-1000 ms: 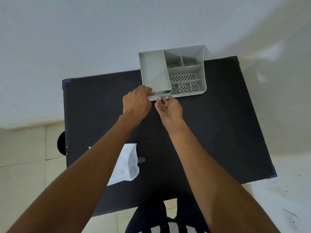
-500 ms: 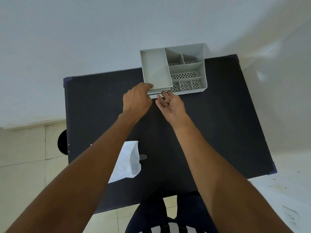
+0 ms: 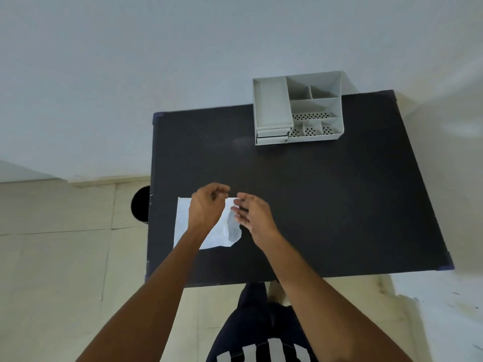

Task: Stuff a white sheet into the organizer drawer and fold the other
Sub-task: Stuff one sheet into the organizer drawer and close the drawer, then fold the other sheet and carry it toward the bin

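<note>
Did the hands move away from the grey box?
Yes. Both the left hand and right hand pulled back from the organizer toward the person, now over the white sheet.

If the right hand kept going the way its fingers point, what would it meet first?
Probably the white sheet: the right hand points left at its raised edge, with the left hand just beyond. Depth is unclear.

sheet (image 3: 183, 218) near-left on table (image 3: 339, 205), organizer (image 3: 298, 111) far-right
</note>
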